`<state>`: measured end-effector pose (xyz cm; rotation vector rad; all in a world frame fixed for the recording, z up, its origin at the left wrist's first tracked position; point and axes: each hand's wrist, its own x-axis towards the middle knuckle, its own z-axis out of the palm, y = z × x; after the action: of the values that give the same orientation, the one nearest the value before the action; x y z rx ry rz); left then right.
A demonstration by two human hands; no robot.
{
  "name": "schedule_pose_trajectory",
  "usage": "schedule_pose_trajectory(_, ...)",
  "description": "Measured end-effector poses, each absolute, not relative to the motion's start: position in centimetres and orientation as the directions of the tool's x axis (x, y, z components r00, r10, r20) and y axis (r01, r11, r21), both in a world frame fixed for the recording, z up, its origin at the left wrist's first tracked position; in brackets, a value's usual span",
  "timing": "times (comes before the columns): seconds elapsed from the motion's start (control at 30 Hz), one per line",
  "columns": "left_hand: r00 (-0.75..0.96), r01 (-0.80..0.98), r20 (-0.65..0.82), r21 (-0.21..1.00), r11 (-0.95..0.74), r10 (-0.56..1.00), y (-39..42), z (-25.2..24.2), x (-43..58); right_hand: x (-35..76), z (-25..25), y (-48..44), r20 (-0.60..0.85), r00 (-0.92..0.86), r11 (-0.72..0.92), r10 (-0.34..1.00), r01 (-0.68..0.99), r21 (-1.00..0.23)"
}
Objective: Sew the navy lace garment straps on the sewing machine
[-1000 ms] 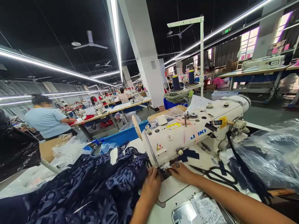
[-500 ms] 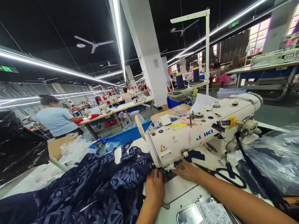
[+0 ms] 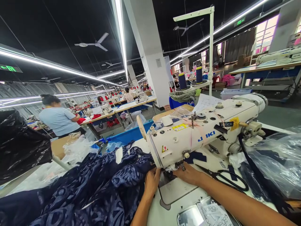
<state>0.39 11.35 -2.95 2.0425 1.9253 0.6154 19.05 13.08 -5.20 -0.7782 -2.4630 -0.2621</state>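
Observation:
The white sewing machine (image 3: 178, 135) stands before me, its needle area low at the head's left end. My left hand (image 3: 152, 182) is just left of the presser foot, fingers curled onto the edge of a navy patterned garment (image 3: 127, 179). Its fingertips are partly hidden. On the other side, my right hand (image 3: 187, 174) reaches in under the machine head, and its fingertips are hidden behind the foot parts. A small dark piece of fabric lies under the foot between both hands. The garment's bulk spreads in folds over the table to the left.
Black scissors (image 3: 231, 180) lie right of my right forearm, near dark straps and clear plastic bags (image 3: 279, 160). Printed labels (image 3: 213, 213) rest on a metal plate in front. Thread cones (image 3: 182, 81) stand behind the machine. A person (image 3: 60, 117) works at another table.
My left hand has shifted slightly left, away from the foot, and turned, uncovering more of the machine's metal plate. My right hand stays in nearly the same place. The view has shifted slightly.

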Motion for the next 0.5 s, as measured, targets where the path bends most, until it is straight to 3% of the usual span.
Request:
schedule_pose_trajectory(0.27,-0.080,0.654,0.203,0.750,-0.102,0.976,12.2,-3.5,1.0,18.6,-5.7,13.4,0.621,-0.674,0.799,0.400,0.588,0.123)
schedule_pose_trajectory(0.5,-0.204,0.533,0.232,0.841,-0.091,0.951,12.8,-4.1,1.8,18.8,-6.0,13.2,0.668,-0.667,0.781,0.329,0.590,0.204)
